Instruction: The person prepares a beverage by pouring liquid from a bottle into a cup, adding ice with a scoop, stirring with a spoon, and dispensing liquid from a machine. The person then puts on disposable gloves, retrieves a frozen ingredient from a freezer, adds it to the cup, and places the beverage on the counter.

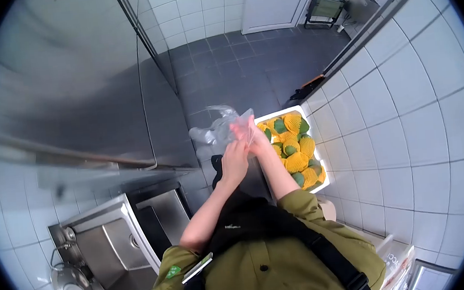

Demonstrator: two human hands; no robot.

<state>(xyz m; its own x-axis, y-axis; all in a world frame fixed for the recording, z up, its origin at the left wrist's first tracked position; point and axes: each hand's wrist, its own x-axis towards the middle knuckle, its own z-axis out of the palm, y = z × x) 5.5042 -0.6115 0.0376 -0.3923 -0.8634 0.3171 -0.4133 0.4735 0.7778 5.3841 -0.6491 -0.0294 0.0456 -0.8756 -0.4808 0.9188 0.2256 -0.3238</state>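
Head view, status: clear plastic film [217,135] is partway onto the right hand [246,130], far as I can tell. Can't say if it's a glove or a thin bag; too crumpled and see-through.

Left hand [236,154]: looks bare, fingers bent, pinching the film near the heel of the right hand. Right hand: fingers look sheathed in film, pointing toward 10 o'clock. Can't tell if it's gripping anything or just spread inside; glare and folds hide it.

Film location: mid-frame, at and around both hands, with a big loose part hanging out at 9 to 10 o'clock from them, over the dark tiled floor [225,71].

Done: film in hand, opened enough to lie over the right fingers. Not done: film isn't settled; the loose part hangs free and I see no covering on the left hand.

White box [325,176] sits just beside the right forearm, 3 to 4 o'clock from the hands. Green fruit [299,179] inside, mostly in yellow foam nets [297,162]. Neither hand appears to hold any. What the box stands on: can't tell.

Surroundings: steel cabinet [95,90] at 10, sink [109,249] at 8, folding chair [326,7] at 1.
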